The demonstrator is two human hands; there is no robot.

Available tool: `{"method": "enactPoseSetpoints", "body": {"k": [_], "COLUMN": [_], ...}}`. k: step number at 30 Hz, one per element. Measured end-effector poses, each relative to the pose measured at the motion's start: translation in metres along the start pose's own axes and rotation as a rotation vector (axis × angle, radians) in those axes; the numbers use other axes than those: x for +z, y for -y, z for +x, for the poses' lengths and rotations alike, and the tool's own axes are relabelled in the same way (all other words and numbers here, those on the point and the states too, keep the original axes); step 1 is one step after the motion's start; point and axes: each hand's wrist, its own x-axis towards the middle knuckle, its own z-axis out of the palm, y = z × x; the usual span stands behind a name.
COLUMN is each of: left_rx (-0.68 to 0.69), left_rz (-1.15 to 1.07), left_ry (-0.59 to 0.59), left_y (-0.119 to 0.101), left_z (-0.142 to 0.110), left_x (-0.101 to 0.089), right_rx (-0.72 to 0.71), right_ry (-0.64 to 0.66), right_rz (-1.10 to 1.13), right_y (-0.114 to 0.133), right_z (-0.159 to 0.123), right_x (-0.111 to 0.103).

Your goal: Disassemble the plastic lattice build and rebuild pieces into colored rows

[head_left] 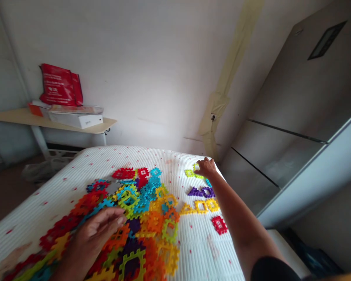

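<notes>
Toothed plastic pieces [154, 221] lie in a broad, many-coloured heap from the lower left to the centre of the frame, on a white ribbed cover [200, 249]. Right of centre, a smaller number are set out flat in short rows, with bare cover between them and the heap, which probably serves to stop the two groups mixing. Each row is of one colour: lime pieces [189, 173] farthest up the frame, then a bit of blue partly hidden by the right forearm [231, 203], then purple pieces [195, 192], yellow pieces [205, 207] and a lone red piece [219, 225]. Colour thus seems to decide the row.

The person's left hand [95, 228] hovers over the heap at lower centre left, its fingers half curled and only a narrow gap between thumb and forefinger; no piece shows between them. That position likely leaves loose pieces within easy reach. The right hand [206, 168] reaches to the far right corner of the cover, beside the lime pieces, with its fingers bent downward. Whether they grip one cannot be told, as the hand hides what is beneath; the long stretch presumably suits how far off that row lies.
</notes>
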Motion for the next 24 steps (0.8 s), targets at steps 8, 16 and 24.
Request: {"method": "enactPoseSetpoints", "body": {"k": [8,16,24], "left_rx": [0.016,0.049,0.040], "left_rz": [0.076,0.122,0.137], "left_ry": [-0.006,0.009,0.019], "left_y": [-0.002,0.008,0.006], "left_z": [-0.001,0.003,0.002], "left_x": [-0.002,-0.004,-0.004], "right_rx": [-0.078,-0.076,-0.042], "right_ry": [0.125,0.172,0.220], "right_rz": [-0.066,-0.073,-0.045], "right_y": [-0.008,-0.008,-0.010], "right_z": [0.016,0.016,0.017], "right_x": [0.027,0.035,0.035]}}
